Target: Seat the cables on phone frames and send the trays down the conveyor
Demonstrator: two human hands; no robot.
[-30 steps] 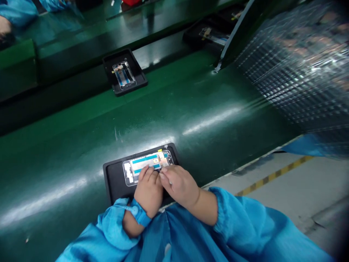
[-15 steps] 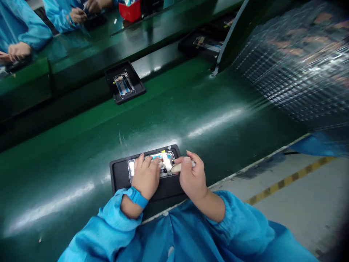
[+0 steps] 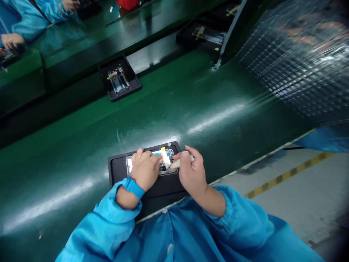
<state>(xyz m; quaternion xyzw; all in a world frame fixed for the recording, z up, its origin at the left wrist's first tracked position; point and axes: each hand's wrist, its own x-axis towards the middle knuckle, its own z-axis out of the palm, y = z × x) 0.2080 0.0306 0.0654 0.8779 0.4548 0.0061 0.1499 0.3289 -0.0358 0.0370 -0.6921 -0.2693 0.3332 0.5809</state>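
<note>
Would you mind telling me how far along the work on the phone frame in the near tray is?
Done: the phone frame sits seated in the black tray on the green belt. In hand: the left hand presses the frame down while the right hand works a pale stick tool at its right part. Left: the tool is at work, so this step looks unfinished; another tray lies farther along.

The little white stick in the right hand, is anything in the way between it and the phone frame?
Nothing visible is. The right hand holds the small pale stick-shaped tool with its tip at the open phone frame in the black rectangular tray. The left hand lies on the frame beside it.
</note>
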